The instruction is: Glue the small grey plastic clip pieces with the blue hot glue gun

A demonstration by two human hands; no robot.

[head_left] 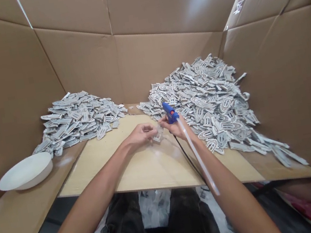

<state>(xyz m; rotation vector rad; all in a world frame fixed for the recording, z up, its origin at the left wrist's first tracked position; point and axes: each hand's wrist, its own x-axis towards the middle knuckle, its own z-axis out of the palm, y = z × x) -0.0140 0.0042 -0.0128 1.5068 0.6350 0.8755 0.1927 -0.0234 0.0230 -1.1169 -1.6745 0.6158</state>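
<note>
**Glue gun and small part held over the board**

The right hand (176,125) gripped a blue glue gun (170,112), its fingers wrapped round the handle; a clear glue stick (198,157) stuck out of the back along the forearm, and a black cord (187,158) ran down toward the table's near edge. The left hand (142,133) pinched a small pale part (157,136) between its fingertips, just beside the gun's nozzle, above the middle of the wooden board (141,171) on the table. A heap of grey parts (79,118) lay at the far left, a larger heap (211,100) at the far right. A white bowl (26,172) sat near the left edge. Cardboard walls (162,51) stood around the table.
</note>
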